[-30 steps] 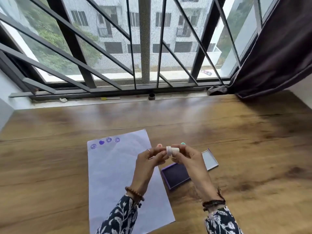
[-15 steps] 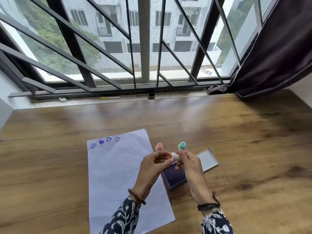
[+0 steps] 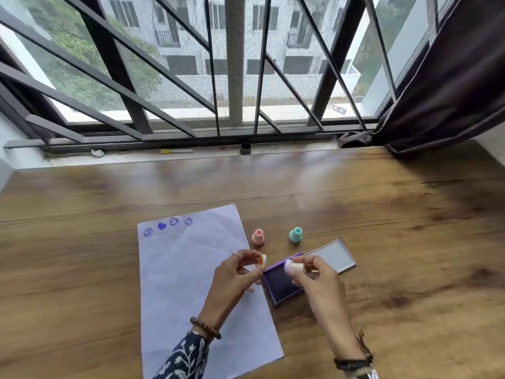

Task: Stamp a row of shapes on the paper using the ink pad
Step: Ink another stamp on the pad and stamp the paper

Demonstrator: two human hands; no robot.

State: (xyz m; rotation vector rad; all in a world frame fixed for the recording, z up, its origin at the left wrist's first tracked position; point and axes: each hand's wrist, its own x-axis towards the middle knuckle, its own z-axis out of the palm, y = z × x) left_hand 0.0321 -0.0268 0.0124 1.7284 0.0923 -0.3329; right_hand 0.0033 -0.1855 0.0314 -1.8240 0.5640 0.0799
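A white paper sheet (image 3: 191, 283) lies on the wooden table (image 3: 382, 214), with a row of several purple stamped shapes (image 3: 168, 225) along its top edge. The open purple ink pad (image 3: 282, 285) sits to the right of the sheet, its lid (image 3: 334, 255) folded back. My left hand (image 3: 235, 274) pinches a small white piece with an orange face (image 3: 263, 262) over the sheet's right edge. My right hand (image 3: 314, 277) pinches a white stamp piece (image 3: 293, 266) just above the pad. The two pieces are apart. I cannot tell which is the cap.
A pink stamp (image 3: 258, 236) and a teal stamp (image 3: 295, 235) stand upright on the table just beyond my hands. Further back are the window sill (image 3: 191, 155) with small items, the barred window, and a dark curtain (image 3: 451, 91) at the right.
The white stamp that both hands held together has come apart into two pieces, one in each hand. My hands have drawn back towards me, uncovering the pink and teal stamps.
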